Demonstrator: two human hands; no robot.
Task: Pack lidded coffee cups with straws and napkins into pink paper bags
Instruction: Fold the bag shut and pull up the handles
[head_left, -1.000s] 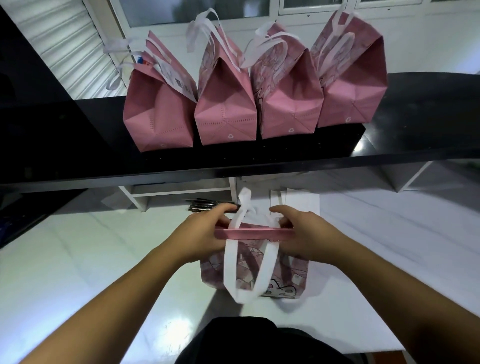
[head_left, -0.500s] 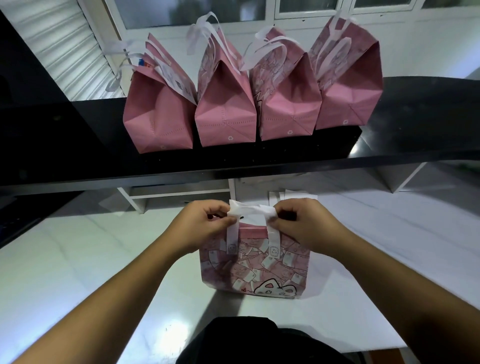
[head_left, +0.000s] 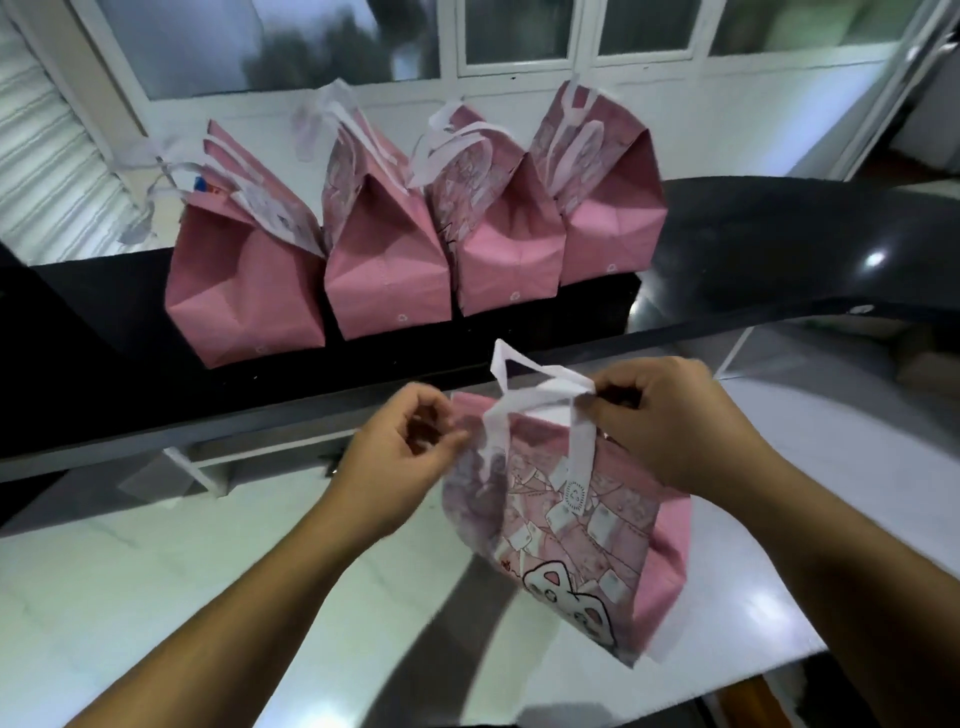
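Note:
A pink paper bag (head_left: 582, 525) with a cat print and white handles (head_left: 540, 395) hangs tilted above the white counter (head_left: 156, 571). My right hand (head_left: 670, 421) is closed on the gathered handles and carries the bag. My left hand (head_left: 405, 452) is curled against the bag's upper left edge; blur hides whether it grips. The bag's contents are hidden. No cups, straws or napkins show.
Several filled pink bags (head_left: 384, 270) stand side by side on the black shelf (head_left: 78, 338) behind and above the counter. Windows and a white wall lie beyond. The counter's front right edge (head_left: 779, 660) is near the hanging bag.
The bag has risen off the counter and swung right, tilting. My right hand now holds both handles, and my left hand has slipped from the handles to the bag's left edge.

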